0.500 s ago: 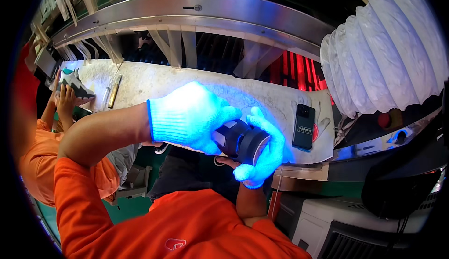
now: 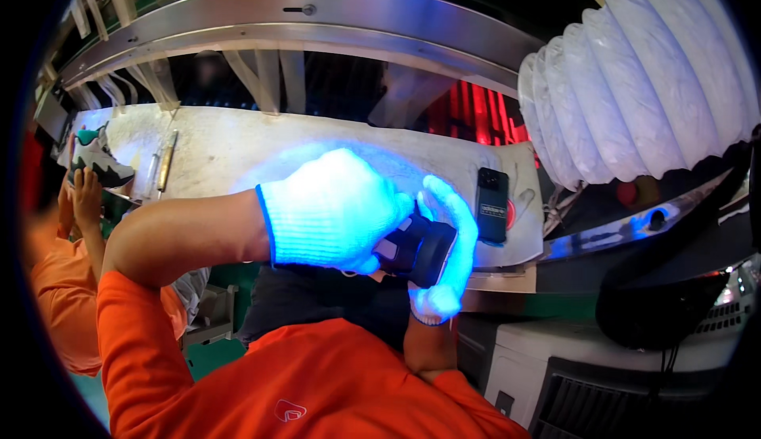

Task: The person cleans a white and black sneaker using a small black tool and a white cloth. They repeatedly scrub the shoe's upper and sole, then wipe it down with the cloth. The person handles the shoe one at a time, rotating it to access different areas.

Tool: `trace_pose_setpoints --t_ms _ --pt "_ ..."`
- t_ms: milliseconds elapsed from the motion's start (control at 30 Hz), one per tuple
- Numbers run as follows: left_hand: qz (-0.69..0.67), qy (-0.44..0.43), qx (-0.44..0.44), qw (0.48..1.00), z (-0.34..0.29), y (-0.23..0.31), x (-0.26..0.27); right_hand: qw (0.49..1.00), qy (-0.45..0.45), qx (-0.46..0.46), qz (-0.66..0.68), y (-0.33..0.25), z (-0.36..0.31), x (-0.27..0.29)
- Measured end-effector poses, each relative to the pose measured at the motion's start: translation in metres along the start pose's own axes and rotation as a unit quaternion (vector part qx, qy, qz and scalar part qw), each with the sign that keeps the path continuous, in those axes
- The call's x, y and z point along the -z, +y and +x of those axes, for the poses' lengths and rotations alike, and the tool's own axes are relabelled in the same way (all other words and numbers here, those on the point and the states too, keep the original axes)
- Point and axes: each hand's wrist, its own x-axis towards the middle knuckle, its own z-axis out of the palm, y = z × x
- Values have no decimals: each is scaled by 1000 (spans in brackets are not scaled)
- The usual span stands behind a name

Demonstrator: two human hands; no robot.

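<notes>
My left hand [image 2: 337, 213], in a white knit glove glowing blue under the light, is closed on the left end of a dark shoe [image 2: 426, 250]. Grey patches show on the shoe beside its thick rounded band; much of it is hidden by the gloves. My right hand [image 2: 453, 253], gloved too, cups the shoe's right end from the outside, its fingers pointing up along it. Both hands hold the shoe in front of my body, at the near edge of the cloth-covered bench [image 2: 230, 142].
A dark phone [image 2: 492, 207] lies at the bench's right, near a white ribbed duct [image 2: 634, 90]. Slim pen-like tools [image 2: 166, 162] lie at left, near a co-worker's hands [image 2: 85, 193] on a grey-white shoe [image 2: 99, 162]. A metal rail [image 2: 357, 19] crosses behind.
The view has shifted a little, so the bench and phone sit further left. Both hands keep the dark shoe, which has turned slightly; the pale rim at its right end is now hidden.
</notes>
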Motion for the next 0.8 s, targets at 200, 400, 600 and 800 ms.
trace_pose_setpoints --t_ms 200,400,600,800 --pt "-169 -18 14 985 10 -8 -27 993 60 -79 -58 -26 -4 -5" --pt "-115 6 -38 993 12 -10 -27 994 71 -69 -52 -24 -8 3" --pt "5 52 -122 991 6 -12 -18 985 29 -66 -159 -39 -8 4" --pt "113 67 -94 987 -4 -5 -28 922 -88 -30 -375 -67 -2 10"
